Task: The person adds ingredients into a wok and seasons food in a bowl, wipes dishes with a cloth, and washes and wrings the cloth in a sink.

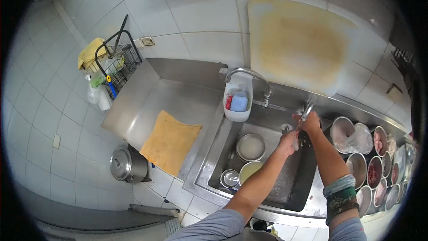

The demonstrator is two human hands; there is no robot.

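Observation:
My left hand [288, 142] is over the right part of the steel sink [285, 187], its fingers curled around something shiny and pale that is too small to name. Just beyond it, my right hand [310, 122] is closed beside a metal tap [308, 106] at the sink's back edge. Whether it grips the tap or another thing is hidden. In the sink's left half sit a metal bowl [251, 146] of whitish contents, a bowl of pale yellow liquid [249, 169] partly behind my left forearm, and a small metal dish [230, 178].
A curved faucet [249, 72] rises beside a white caddy [237, 115] with a blue sponge [239, 102]. Several metal containers [374, 172], some with meat, crowd the right counter. A yellow cloth [171, 143] lies left; a cutting board [298, 44] leans on the wall.

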